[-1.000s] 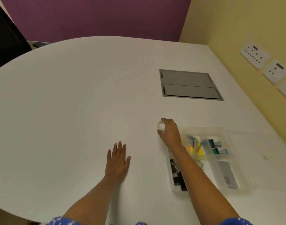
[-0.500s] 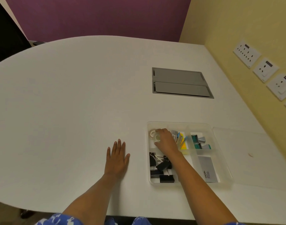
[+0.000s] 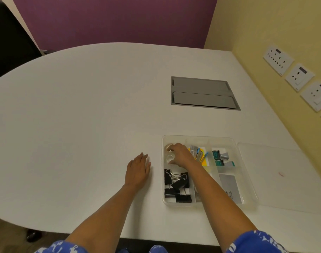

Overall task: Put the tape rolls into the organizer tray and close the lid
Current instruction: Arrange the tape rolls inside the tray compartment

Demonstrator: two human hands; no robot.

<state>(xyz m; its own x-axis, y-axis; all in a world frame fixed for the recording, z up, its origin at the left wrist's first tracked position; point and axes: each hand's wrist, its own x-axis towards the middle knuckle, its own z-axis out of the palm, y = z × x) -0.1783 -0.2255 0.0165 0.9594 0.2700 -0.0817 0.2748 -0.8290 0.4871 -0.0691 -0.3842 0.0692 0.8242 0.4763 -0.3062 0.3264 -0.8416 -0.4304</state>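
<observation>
Since half a second ago the right hand [image 3: 180,155] has barely shifted: it stays over the tray's far-left compartment, fingers curled loosely around the nearer of two tape rolls; whether it truly pinches that roll or only touches it I cannot tell. A second before, that hand was outside the tray, holding a roll on the table. The left hand [image 3: 137,170] has stayed flat and spread, palm down on the white table [image 3: 74,115], at 9 o'clock from the tray.

Two tape rolls show, both small rings: the far tape roll [image 3: 169,146] pale tan, the near tape roll [image 3: 170,158] clear and glossy, one just beyond the other in the same compartment. One organizer tray [image 3: 199,138] of clear plastic, rectangular with rounded corners and thin dividers. One clear flat lid [image 3: 283,176] lies on the table at 3 o'clock from the tray, touching or just beside its rim. Several black binder clips [image 3: 176,185] with wire handles fill the near-left compartment; I cannot count them exactly. Two teal-and-grey clips [image 3: 222,158] sit in the far-right compartment. One grey card [image 3: 229,187] lies in the near-right compartment. One grey metal hatch [image 3: 203,93], matte and with two panels, is set into the table at 12 o'clock from the tray.
</observation>
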